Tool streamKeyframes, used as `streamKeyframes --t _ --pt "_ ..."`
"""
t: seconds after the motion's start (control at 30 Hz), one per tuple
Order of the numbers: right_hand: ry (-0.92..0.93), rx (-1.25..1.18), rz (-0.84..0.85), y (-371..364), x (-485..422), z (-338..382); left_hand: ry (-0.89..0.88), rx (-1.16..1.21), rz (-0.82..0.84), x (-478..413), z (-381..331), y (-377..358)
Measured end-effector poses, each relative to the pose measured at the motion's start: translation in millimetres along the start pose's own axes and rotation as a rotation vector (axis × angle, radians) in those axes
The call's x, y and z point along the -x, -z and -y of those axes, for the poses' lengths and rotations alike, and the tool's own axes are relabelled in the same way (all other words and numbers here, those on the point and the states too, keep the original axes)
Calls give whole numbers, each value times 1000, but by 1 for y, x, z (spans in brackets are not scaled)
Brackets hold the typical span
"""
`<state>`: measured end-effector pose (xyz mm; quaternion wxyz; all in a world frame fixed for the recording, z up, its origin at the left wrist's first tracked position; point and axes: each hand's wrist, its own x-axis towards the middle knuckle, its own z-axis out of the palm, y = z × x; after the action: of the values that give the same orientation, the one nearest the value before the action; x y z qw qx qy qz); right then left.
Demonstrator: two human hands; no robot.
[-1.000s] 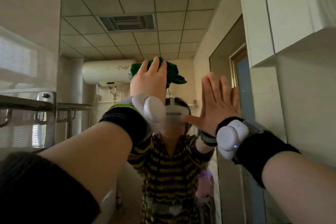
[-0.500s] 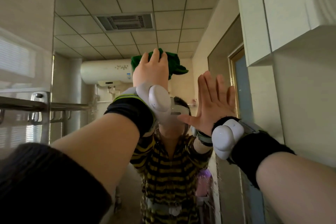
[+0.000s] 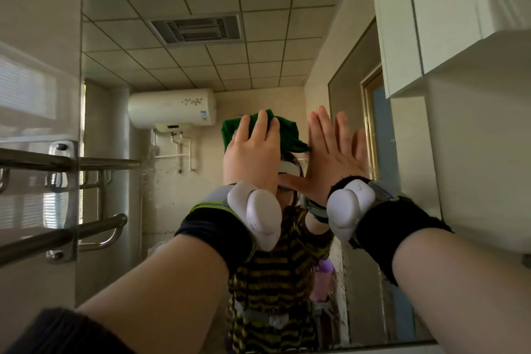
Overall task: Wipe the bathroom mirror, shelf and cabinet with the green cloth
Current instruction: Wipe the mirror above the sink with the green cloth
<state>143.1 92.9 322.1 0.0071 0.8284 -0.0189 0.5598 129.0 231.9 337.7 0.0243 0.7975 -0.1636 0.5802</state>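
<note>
Green cloth (image 3: 288, 135) pressed on mirror (image 3: 201, 72) under your left hand (image 3: 253, 155), fingers straight. Your right hand (image 3: 334, 155): flat, fingers extended, holding nothing. Heater sticker (image 3: 203, 116) illegible.

1. Dim, flat daylight here, colours muted and a touch green.
2. Brightest spot: pale window glare on the glossy wall tile (image 3: 28, 89) at far left.
3. Soft shadow sits under the cabinet (image 3: 459, 8), right.
4. Wide-angle bend: towel rail (image 3: 69, 162) and cabinet edges splay toward the corners.
5. Dark sleeve (image 3: 57, 330) at bottom left is smeared with blur; left hand (image 3: 253, 149) and right hand (image 3: 333, 152) look sharper.
6. Streaks dull the mirror (image 3: 201, 72) low right.
</note>
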Motion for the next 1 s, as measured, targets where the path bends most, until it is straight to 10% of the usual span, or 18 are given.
streamKeyframes --t 1.0 --pt "-54 -36 -97 6 4 -35 -33 -35 16 -63 -16 24"
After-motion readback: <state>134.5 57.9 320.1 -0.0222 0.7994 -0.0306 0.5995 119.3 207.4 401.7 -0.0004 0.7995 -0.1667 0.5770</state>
